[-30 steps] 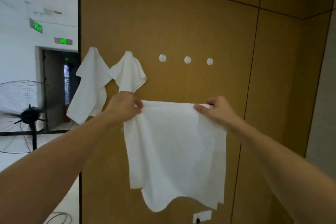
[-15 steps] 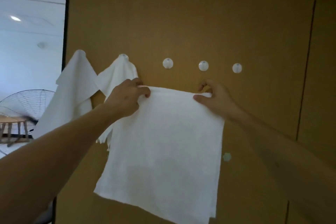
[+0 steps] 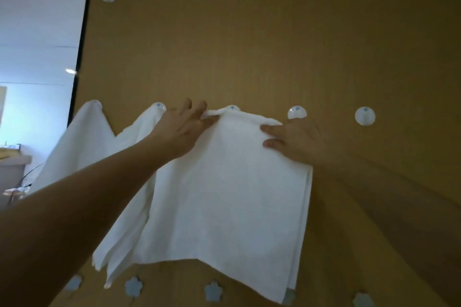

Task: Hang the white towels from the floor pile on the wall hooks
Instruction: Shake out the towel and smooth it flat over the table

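The large white cloth towel (image 3: 224,182) drapes over the third round white wall hook (image 3: 232,108) at 12 o'clock (hook mostly hidden). The left hand (image 3: 183,129) pinches its top edge; the right hand (image 3: 296,141) grips its 3 o'clock corner, fingers partly hidden behind cloth.

Flower-shaped grey stickers (image 3: 133,286) dot the lower brown wall panel (image 3: 249,45); a ceiling light (image 3: 71,71) glows left.

White towel (image 3: 224,182) draped at a wall hook (image 3: 232,107)

Two more towels (image 3: 82,147) are hung at left; two hooks (image 3: 296,112) are left bare at right.
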A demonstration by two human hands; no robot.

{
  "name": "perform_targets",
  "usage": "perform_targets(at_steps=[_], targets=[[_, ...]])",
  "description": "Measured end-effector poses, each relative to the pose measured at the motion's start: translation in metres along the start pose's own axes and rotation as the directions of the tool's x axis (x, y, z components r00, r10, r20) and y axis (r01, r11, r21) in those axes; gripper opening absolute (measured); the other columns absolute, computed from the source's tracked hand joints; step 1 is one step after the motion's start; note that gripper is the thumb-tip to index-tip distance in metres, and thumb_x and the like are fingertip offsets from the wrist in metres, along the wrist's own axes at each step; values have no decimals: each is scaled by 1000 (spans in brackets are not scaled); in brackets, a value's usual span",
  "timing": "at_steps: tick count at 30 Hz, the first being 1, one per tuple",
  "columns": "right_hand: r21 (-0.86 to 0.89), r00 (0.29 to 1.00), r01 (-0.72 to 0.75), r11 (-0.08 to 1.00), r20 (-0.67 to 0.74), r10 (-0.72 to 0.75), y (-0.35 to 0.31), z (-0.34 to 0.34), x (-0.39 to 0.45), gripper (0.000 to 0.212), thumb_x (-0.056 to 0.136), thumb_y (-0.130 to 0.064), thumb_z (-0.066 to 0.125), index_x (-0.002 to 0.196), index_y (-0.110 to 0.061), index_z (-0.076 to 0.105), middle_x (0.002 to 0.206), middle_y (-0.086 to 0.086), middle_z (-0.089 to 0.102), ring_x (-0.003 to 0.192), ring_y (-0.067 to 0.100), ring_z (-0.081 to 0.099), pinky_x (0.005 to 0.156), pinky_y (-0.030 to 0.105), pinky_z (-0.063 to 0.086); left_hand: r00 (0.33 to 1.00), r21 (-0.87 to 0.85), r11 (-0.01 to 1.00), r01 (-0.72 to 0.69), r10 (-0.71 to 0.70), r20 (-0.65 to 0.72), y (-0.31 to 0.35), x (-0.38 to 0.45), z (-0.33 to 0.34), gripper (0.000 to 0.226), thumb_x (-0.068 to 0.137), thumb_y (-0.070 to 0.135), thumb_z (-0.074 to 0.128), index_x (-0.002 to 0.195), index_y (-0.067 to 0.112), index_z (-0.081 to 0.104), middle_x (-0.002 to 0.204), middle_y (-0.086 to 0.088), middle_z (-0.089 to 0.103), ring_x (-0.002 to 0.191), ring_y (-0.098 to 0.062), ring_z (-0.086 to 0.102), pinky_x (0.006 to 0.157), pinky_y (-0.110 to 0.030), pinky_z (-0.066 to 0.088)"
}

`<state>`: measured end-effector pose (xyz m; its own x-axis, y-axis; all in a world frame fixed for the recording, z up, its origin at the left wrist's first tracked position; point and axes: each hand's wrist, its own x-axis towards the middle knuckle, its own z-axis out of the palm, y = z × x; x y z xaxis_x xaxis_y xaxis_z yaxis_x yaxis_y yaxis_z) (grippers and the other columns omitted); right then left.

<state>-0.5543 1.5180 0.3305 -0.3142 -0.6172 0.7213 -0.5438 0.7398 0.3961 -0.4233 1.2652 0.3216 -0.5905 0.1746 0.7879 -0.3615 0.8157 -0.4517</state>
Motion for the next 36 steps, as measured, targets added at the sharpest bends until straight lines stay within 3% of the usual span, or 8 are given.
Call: perform_targets(at_steps=[5, 12, 18, 22, 26, 29, 33, 36], targets=[[321, 980, -94, 943, -136, 144, 5, 25, 51, 35, 101, -45, 45, 133, -38, 59, 136, -4, 61, 125, 21, 56, 101, 37, 43, 994, -49, 993, 107, -109, -22, -7, 41, 33, 65, 92, 13, 49, 151, 31, 29, 133, -5, 34, 111, -27, 38, 76, -38, 47], [785, 962, -99, 611, -82, 261, 0, 52, 91, 19, 97, -36, 56, 111, -29, 67, 123, -11, 62, 114, 12, 56, 91, 24, 44, 973, -318, 929, 190, -222, -66, -11, 68, 67, 60, 85, 10, 48, 143, 28, 44, 112, -8, 48, 91, -23, 42, 77, -37, 41], [870, 952, -200, 451, 64, 300, -11, 59, 91, 17, 96, -27, 58, 98, -23, 74, 110, -6, 67, 99, 11, 60, 78, 23, 46, 922, -586, 759, 285, -385, -50, 5, 69, 84, 45, 84, 10, 51, 128, 17, 58, 127, -9, 60, 112, -27, 56, 88, -27, 36], [877, 951, -263, 401, 165, 263, -26, 56, 88, 21, 92, -20, 61, 96, -4, 74, 102, 19, 70, 85, 20, 63, 73, 32, 48, 902, -733, 588, 340, -426, 77, 15, 61, 91, 34, 86, 18, 45, 113, 19, 65, 111, -3, 67, 99, -22, 59, 84, -33, 46], [850, 938, -336, 406, 260, 231, -42, 53, 87, 27, 90, -20, 56, 89, 6, 65, 79, 20, 62, 70, 22, 58, 60, 29, 44, 909, -813, 472, 341, -385, 158, 29, 60, 86, 38, 76, 36, 34, 89, 17, 65, 83, 0, 67, 82, -24, 61, 74, -40, 50], [819, 929, -360, 447, 272, 249, -58, 51, 87, 27, 95, -22, 48, 72, -8, 53, 69, 5, 53, 64, 20, 54, 53, 26, 38, 910, -859, 389, 333, -371, 185, 37, 61, 85, 42, 78, 41, 31, 74, 14, 63, 79, -3, 65, 79, -21, 60, 76, -48, 50], [815, 949, -299, 496, 203, 239, -79, 60, 84, 25, 96, -19, 42, 75, -16, 53, 69, -2, 53, 62, 14, 51, 61, 31, 43, 933, -785, 582, 215, -361, -12, 40, 60, 94, 32, 81, 37, 31, 69, 20, 56, 123, 3, 51, 109, -11, 43, 91, -31, 34], [645, 961, -276, 712, 164, 224, -82, 57, 75, 27, 97, -26, 39, 80, -16, 56, 78, -1, 58, 72, 18, 55, 65, 33, 43, 933, -806, 561, 189, -360, -32, 45, 59, 87, 21, 81, 35, 36, 69, 23, 49, 95, 2, 58, 86, -11, 51, 75, -29, 37]])
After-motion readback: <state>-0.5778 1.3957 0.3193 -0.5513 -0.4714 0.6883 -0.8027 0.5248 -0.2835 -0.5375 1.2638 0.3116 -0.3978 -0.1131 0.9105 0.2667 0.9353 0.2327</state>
